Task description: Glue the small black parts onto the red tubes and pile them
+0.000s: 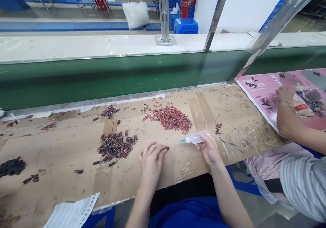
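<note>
My right hand (209, 149) is closed around a translucent squeeze bottle (197, 138) whose thin blue tip points left, a little above the cardboard. Between the thumb and fingers of my left hand (153, 155) is a small dark part (167, 148), too small to name. Beyond my hands lies a loose pile of small red-and-grey parts (171, 118). Left of my left hand sits another pile, of small black-and-red parts (115, 146).
Cardboard (137, 177) covers the bench, with a green strip (114, 78) along its back. Black parts (12, 167) and a written sheet (72, 212) lie left. At right, a co-worker's hand (285, 94) rests over a pink poster (270, 110). A slanted metal-edged clear panel (270, 34) stands nearby.
</note>
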{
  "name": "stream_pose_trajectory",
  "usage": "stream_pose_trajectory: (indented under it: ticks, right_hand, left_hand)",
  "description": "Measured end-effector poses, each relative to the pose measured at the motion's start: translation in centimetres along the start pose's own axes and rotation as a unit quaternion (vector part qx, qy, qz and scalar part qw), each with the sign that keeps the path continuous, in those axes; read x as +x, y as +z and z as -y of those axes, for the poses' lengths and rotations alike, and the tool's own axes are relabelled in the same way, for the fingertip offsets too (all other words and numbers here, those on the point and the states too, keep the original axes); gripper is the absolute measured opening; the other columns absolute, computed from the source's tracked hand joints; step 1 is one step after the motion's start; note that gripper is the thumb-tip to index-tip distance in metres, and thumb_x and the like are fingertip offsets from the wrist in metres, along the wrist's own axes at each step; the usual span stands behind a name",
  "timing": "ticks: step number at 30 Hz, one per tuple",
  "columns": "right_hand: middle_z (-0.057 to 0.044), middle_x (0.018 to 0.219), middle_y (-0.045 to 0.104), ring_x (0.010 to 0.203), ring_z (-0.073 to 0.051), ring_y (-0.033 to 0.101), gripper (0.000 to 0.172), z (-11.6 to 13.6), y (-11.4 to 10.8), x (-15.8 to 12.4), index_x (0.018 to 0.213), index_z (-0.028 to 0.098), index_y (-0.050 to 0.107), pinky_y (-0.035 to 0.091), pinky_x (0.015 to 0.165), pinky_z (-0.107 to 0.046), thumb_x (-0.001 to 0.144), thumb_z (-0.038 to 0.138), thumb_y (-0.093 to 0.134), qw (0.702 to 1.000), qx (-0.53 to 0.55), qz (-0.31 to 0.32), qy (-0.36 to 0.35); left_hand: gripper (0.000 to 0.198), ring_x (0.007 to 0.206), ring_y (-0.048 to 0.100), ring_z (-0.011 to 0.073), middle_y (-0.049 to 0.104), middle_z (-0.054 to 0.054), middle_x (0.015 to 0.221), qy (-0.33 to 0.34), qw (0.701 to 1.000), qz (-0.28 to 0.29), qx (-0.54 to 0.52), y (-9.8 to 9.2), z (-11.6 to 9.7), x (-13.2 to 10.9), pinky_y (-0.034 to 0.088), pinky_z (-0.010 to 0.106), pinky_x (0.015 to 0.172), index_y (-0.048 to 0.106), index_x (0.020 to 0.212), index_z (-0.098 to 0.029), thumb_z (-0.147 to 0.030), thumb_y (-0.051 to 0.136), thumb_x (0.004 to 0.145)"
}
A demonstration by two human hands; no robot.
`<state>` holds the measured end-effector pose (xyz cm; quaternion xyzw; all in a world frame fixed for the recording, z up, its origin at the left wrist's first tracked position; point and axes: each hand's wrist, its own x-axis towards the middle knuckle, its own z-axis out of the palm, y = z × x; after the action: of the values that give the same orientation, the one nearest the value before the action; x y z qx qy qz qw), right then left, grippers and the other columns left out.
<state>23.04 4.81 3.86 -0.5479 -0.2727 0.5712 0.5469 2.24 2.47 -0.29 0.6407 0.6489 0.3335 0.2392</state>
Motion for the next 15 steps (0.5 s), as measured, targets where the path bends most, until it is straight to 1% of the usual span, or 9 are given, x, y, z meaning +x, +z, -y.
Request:
stream_pose_trajectory:
  ticks: [2, 3, 6, 8, 10, 12, 15]
  right_hand:
    - [-0.003, 0.055, 0.066, 0.042, -0.012, 0.053, 0.041, -0.5, 0.9, -0.3, 0.07, 0.014, 0.071, 0.038, 0.037, -0.021, 0.058, 0.052, 0.077, 0.999, 0.029, 0.01, 0.021]
    - [-0.002, 0.054, 0.065, 0.04, -0.011, 0.052, 0.042, -0.8, 1.3, -0.4, 0.07, 0.014, 0.07, 0.036, 0.035, -0.02, 0.057, 0.053, 0.077, 0.999, 0.032, 0.017, 0.032]
    - [-0.001, 0.049, 0.062, 0.039, -0.01, 0.049, 0.039, -1.7, 2.5, -0.4, 0.063, 0.015, 0.068, 0.032, 0.035, -0.02, 0.056, 0.052, 0.078, 0.999, 0.015, 0.024, 0.035]
    - [0.001, 0.048, 0.059, 0.04, -0.009, 0.047, 0.034, -2.2, 3.0, -0.4, 0.059, 0.016, 0.065, 0.033, 0.039, -0.02, 0.055, 0.047, 0.08, 1.0, -0.008, 0.017, 0.003]
    - [0.002, 0.049, 0.058, 0.043, -0.01, 0.046, 0.03, -2.5, 3.2, -0.4, 0.056, 0.017, 0.063, 0.036, 0.043, -0.022, 0.056, 0.042, 0.079, 0.999, -0.036, 0.005, -0.04]
    - [0.002, 0.051, 0.059, 0.048, -0.012, 0.049, 0.029, -2.7, 3.3, -0.6, 0.054, 0.018, 0.061, 0.04, 0.048, -0.024, 0.061, 0.041, 0.077, 0.995, -0.072, -0.003, -0.074]
    - [-0.001, 0.056, 0.063, 0.052, -0.014, 0.054, 0.026, -3.0, 3.4, -0.9, 0.056, 0.018, 0.063, 0.044, 0.054, -0.027, 0.066, 0.039, 0.074, 0.989, -0.114, 0.001, -0.097]
  left_hand:
    - [0.013, 0.109, 0.058, 0.032, 0.075, 0.006, 0.094, -0.005, 1.0, -0.014, 0.02, -0.2, 0.5, -0.1, 0.034, 0.053, 0.097, 0.076, 0.081, -0.03, -0.032, 0.063, 0.082]
    - [0.012, 0.109, 0.058, 0.0322, 0.075, 0.006, 0.095, -0.005, 1.0, -0.012, 0.02, -0.4, 0.6, -0.1, 0.035, 0.052, 0.096, 0.076, 0.083, -0.03, -0.033, 0.064, 0.081]
    - [0.016, 0.112, 0.058, 0.032, 0.075, 0.006, 0.101, -0.001, 1.0, 0.019, -0.002, -0.8, 0.8, -0.2, 0.039, 0.051, 0.094, 0.074, 0.092, -0.03, -0.033, 0.064, 0.081]
    - [0.018, 0.114, 0.058, 0.0315, 0.075, 0.006, 0.102, -0.004, 0.999, 0.036, -0.016, -1.0, 0.6, -0.1, 0.039, 0.05, 0.095, 0.074, 0.095, -0.029, -0.032, 0.062, 0.082]
    - [0.017, 0.114, 0.06, 0.0311, 0.076, 0.007, 0.1, -0.012, 0.999, 0.037, -0.024, -1.1, 0.5, -0.1, 0.039, 0.051, 0.095, 0.073, 0.093, -0.029, -0.032, 0.061, 0.082]
    - [0.016, 0.112, 0.062, 0.0307, 0.076, 0.007, 0.098, -0.02, 0.999, 0.031, -0.03, -1.1, 0.3, 0.1, 0.039, 0.051, 0.096, 0.073, 0.092, -0.028, -0.032, 0.062, 0.081]
    - [0.014, 0.109, 0.064, 0.03, 0.077, 0.006, 0.098, -0.028, 0.998, 0.029, -0.037, -1.2, 0.3, 0.3, 0.038, 0.051, 0.097, 0.073, 0.09, -0.026, -0.032, 0.066, 0.079]
